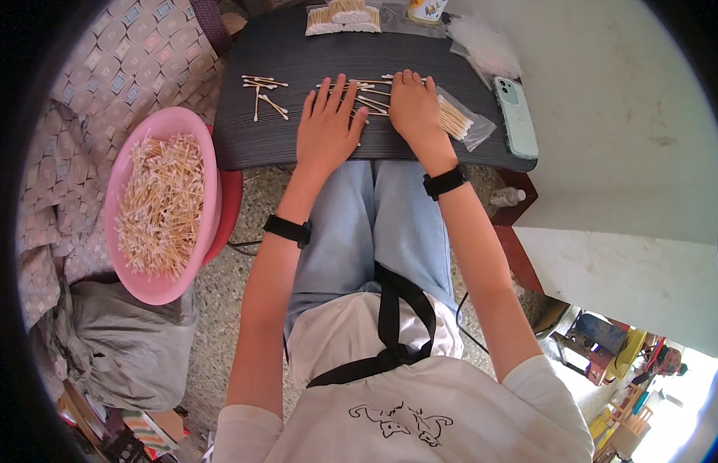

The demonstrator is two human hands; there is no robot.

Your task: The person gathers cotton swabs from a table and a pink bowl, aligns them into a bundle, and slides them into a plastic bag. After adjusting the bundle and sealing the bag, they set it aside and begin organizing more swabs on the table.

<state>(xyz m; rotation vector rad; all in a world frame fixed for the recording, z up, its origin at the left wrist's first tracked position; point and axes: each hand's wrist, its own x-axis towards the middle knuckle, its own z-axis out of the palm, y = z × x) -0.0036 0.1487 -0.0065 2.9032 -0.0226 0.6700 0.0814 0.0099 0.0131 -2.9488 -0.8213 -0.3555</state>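
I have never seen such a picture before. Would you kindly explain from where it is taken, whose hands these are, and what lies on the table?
There is no machine: a person's head-worn camera looks down, and its wide lens bends straight edges. The left hand lies palm down, fingers spread; the right hand rests beside the clear bag of cotton swabs. Whether either grips anything is hidden. On the dark table are loose swabs, stacked swab bundles and a phone. The pink basin at left holds many more swabs.
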